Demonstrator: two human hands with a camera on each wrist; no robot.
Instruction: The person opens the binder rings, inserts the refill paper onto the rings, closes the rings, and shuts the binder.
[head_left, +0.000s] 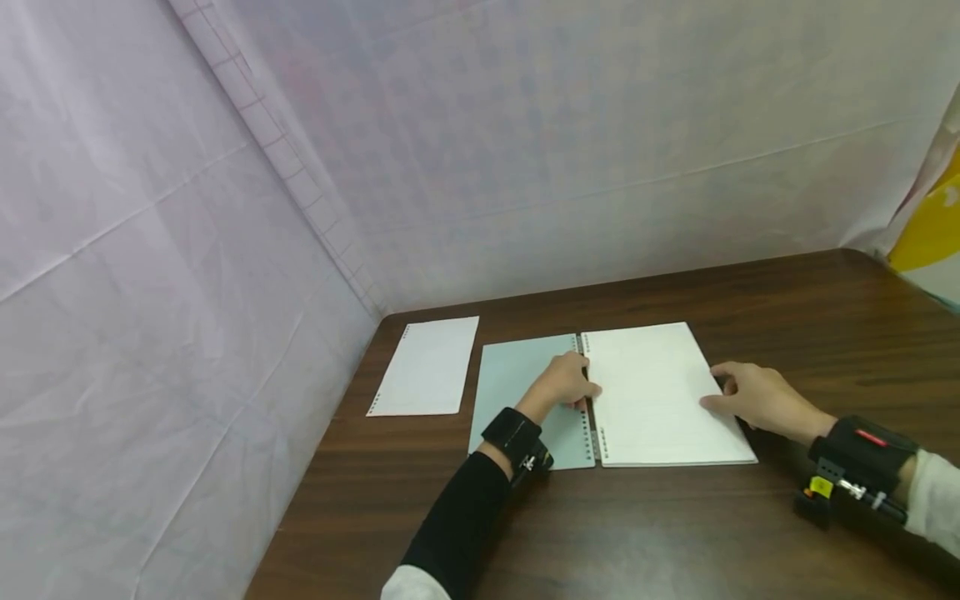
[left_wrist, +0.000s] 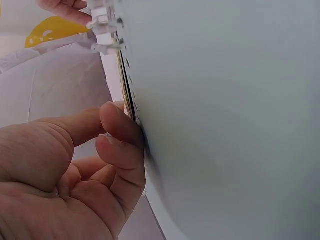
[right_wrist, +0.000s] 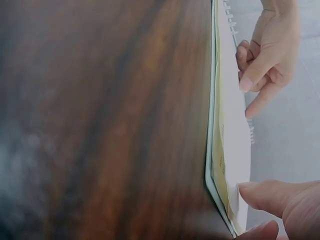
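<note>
One loose punched sheet [head_left: 426,367] already lies out on the far-left of the table, apart from the open ring binder [head_left: 528,392], whose pale green cover lies flat left and whose stack of white pages [head_left: 652,392] sits right, so removal looks under way with most pages left. Left hand [head_left: 566,383] has fingers curled at the ring spine [head_left: 588,400], pressing it; right hand [head_left: 761,398] rests relaxed fingers on the stack's right edge. Dark wood table [head_left: 750,533]; pale lilac sheeting [head_left: 187,250] walls left and far, yellow object [head_left: 930,221] far right.
</note>
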